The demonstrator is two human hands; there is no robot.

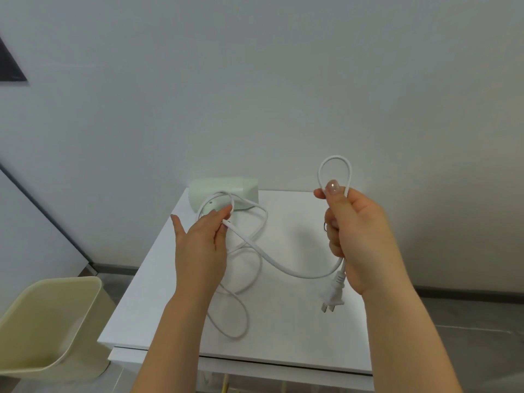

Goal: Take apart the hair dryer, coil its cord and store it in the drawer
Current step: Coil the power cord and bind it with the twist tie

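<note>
Above table [283, 330]: right hand [357, 236] grip holds cord [283, 269] loop, plug [333, 296] down; left hand [200, 245] pinches cord.

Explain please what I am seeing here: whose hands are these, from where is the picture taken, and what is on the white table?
No robot here. A person wears a camera on the head, looking forward and down, so the two arms are theirs. The right hand pinches a loop of the white cord, with the plug hanging below it. The left hand holds the cord further along. The rest lies loose on the white table. The pale green hair dryer lies at the back. A beige bin stands left.
</note>
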